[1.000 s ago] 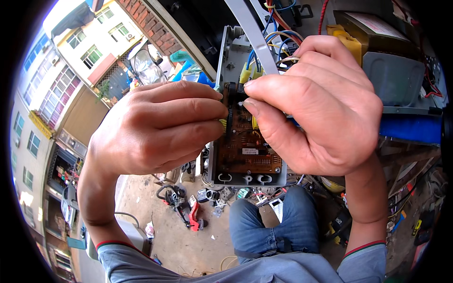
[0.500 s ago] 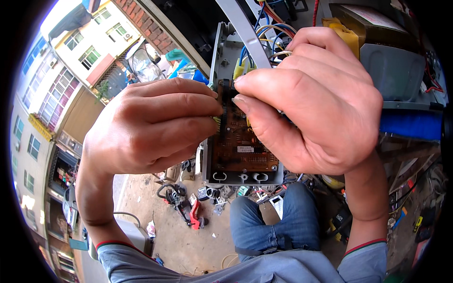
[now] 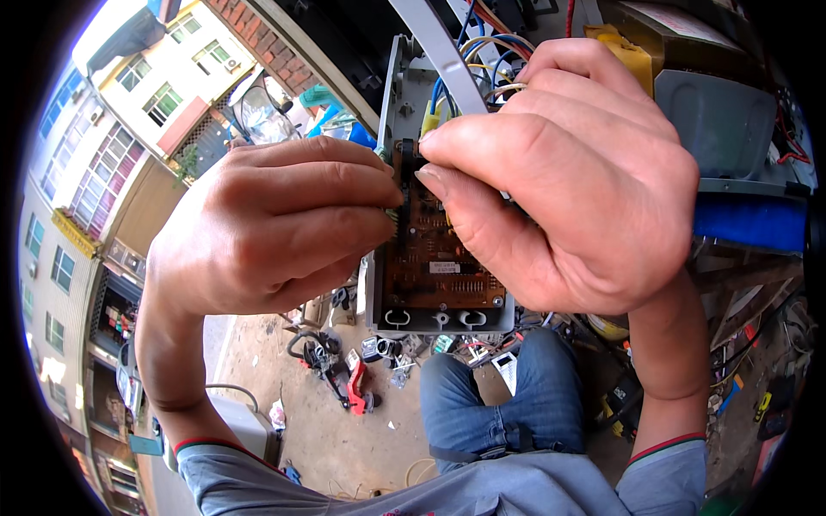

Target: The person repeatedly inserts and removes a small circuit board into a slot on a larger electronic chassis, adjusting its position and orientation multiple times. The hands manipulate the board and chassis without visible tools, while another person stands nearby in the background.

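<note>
A brown circuit board (image 3: 443, 279) sits inside a grey open plastic housing (image 3: 413, 325). Curled at the board's left edge, my left hand (image 3: 275, 225) has its fingertips pressed together by a row of green and yellowish parts; what they hold, if anything, is hidden. On the opposite side my right hand (image 3: 576, 185) is closed, thumb and index fingertip close to a dark part at the upper board. Whatever lies within that pinch cannot be made out. A yellow connector (image 3: 429, 120) shows just above those fingertips, and a bundle of coloured wires (image 3: 499, 52) runs behind the right hand.
A grey metal strip (image 3: 447, 64) slants over the housing's top. Right of it stand a grey box-like part (image 3: 710, 120) and a blue panel (image 3: 748, 225). Below, the floor holds a red and black tool-like item (image 3: 355, 383) and several scattered parts. My jeans-clad knees (image 3: 499, 387) are beneath the housing.
The housing and board have shifted slightly left and up in the picture. My right fingertips have moved slightly left, nearer the left hand; both hands keep nearly the same closed pose.
</note>
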Action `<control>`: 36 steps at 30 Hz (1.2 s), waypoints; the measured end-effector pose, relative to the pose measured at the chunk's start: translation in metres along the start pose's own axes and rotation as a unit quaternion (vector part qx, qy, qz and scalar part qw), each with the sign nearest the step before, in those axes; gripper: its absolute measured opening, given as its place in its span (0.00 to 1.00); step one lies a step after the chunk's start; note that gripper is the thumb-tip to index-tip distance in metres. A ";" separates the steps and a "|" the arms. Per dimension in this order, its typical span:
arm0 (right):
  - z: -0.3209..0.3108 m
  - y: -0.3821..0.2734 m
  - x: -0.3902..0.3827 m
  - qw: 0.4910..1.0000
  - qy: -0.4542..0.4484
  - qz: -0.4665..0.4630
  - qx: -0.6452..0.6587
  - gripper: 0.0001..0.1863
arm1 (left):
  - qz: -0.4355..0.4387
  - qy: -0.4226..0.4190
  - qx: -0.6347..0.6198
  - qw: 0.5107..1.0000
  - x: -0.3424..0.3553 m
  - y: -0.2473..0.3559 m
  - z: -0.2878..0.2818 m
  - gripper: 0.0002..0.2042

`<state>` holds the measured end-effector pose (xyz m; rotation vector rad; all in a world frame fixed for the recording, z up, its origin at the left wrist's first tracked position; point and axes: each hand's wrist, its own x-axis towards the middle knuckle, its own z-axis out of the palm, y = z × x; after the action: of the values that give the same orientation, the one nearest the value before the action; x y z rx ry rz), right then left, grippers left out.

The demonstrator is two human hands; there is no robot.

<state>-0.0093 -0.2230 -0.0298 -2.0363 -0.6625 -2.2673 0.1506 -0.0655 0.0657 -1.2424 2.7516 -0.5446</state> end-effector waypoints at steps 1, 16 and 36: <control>0.003 0.000 -0.003 1.000 0.019 0.020 0.015 0.10 | 0.001 0.001 -0.002 1.000 0.001 0.000 0.000 0.11; 0.006 0.003 -0.014 1.000 0.022 0.014 0.002 0.11 | -0.005 -0.022 -0.004 1.000 0.005 0.002 -0.004 0.13; -0.003 -0.001 0.002 0.999 -0.028 -0.005 -0.016 0.10 | -0.009 -0.026 -0.021 0.999 0.007 0.001 -0.006 0.13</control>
<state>-0.0127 -0.2223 -0.0279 -2.1226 -0.6462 -2.2490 0.1446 -0.0684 0.0712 -1.2723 2.7247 -0.4517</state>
